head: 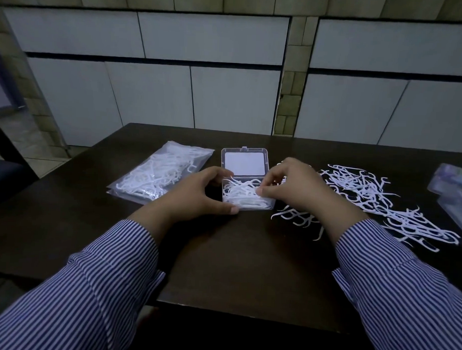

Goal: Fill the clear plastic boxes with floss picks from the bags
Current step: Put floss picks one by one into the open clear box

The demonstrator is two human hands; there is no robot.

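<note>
Box: small clear plastic box [247,199], hard & see-thru, square-ish w/ round corners, mid frame on the table. Its lid [244,163] is flipped open toward the back, w/ a white patch inside.
In box: a messy heap of thin white floss picks [239,192], curved & pointy.
Left hand: left hand [198,193] grips the box's left side, fingers at the far corner, thumb at the near corner.
Right hand: right hand [289,184] is over the box's right edge, fingertips pinching picks down into the heap.
Loose pile: lots more white picks [368,192] spread flat, right of the box, some partly under the right hand.
Bag: soft, shiny clear bag [159,172] full of picks, left of the box, lying flat.
Far right edge: blurry clear packs [454,188], can't tell what's in them.
Table: dark, smooth wood table [247,267].
Sleeves: blue & white stripe sleeves [103,275], lower frame.
</note>
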